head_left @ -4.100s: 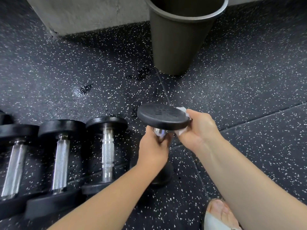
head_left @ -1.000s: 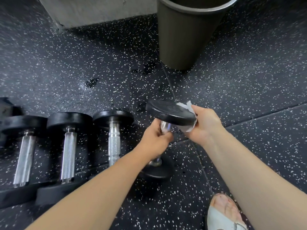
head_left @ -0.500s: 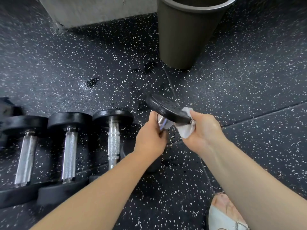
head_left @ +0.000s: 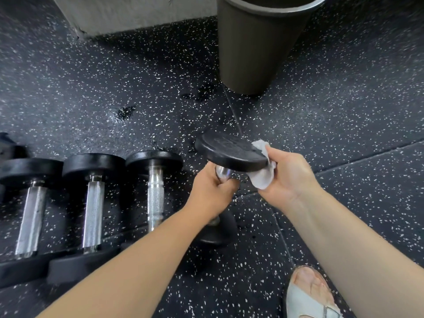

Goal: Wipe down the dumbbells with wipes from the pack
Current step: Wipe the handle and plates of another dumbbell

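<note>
Chrome-handled spare dumbbells (head_left: 93, 210), three in a row, lie side by side on the speckled rubber floor (head_left: 344, 111) at far left. They look parked out of the way; can't tell if wiped or waiting.

Next right, the left hand (head_left: 212, 193) has its fingers wrapped tight round the handle of the held dumbbell (head_left: 229, 152), just under the upper head. The dumbbell stands on end, slightly tilted. Lower head is at the floor, contact unclear. Probably held this way to steady it and bring the top head up for cleaning.

The white wipe (head_left: 262, 180) is folded over the right rim of that head, pinched there by the right hand (head_left: 286, 177), fingers closed on it. Likely step: working round the rim.

The dark bin (head_left: 257, 47) stands close behind, probably for used wipes. Pack not in view. A sandalled foot (head_left: 307, 292) shows at bottom right.
</note>
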The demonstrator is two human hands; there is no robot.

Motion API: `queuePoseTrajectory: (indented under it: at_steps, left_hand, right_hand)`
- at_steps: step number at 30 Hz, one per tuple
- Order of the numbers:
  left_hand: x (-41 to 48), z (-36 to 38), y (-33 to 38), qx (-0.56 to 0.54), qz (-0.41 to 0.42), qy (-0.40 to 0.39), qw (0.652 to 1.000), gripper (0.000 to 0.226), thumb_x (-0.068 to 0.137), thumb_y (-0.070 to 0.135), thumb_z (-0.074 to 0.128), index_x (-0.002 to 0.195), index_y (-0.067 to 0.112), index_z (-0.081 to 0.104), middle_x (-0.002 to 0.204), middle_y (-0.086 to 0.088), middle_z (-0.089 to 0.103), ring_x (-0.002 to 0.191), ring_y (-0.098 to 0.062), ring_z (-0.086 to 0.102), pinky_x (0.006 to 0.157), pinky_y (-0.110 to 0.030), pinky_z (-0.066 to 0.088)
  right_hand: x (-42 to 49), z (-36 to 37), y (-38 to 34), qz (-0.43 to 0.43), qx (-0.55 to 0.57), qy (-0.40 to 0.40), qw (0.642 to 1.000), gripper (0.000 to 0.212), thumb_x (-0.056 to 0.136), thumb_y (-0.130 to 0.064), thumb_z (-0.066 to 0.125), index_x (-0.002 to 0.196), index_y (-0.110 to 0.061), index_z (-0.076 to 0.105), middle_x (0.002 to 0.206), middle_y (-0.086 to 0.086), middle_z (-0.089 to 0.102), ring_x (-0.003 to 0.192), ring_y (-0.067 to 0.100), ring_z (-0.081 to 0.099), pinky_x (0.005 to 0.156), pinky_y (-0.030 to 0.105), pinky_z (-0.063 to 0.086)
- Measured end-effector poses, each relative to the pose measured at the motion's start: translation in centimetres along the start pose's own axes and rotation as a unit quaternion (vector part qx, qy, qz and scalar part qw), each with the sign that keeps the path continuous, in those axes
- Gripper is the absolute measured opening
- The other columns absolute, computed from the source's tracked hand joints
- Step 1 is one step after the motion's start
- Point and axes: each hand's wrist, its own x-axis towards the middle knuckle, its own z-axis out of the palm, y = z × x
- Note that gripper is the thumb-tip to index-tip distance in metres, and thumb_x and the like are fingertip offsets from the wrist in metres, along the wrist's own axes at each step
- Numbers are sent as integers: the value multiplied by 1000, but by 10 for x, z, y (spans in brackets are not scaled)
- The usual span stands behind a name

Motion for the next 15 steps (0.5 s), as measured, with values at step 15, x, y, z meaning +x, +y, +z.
queuePoseTrajectory:
  at_steps: [15]
  left_hand:
    - [-5,19,0,99,0,27,995,24,85,12,57,105,19,44,72,6,60,68,-18,56,70,-33,49]
  right_hand:
    - [30,-8,-12,-1,-56,41,998,28,95,-6,50,120,-4,62,95,9,70,72,22,71,65,36,61]
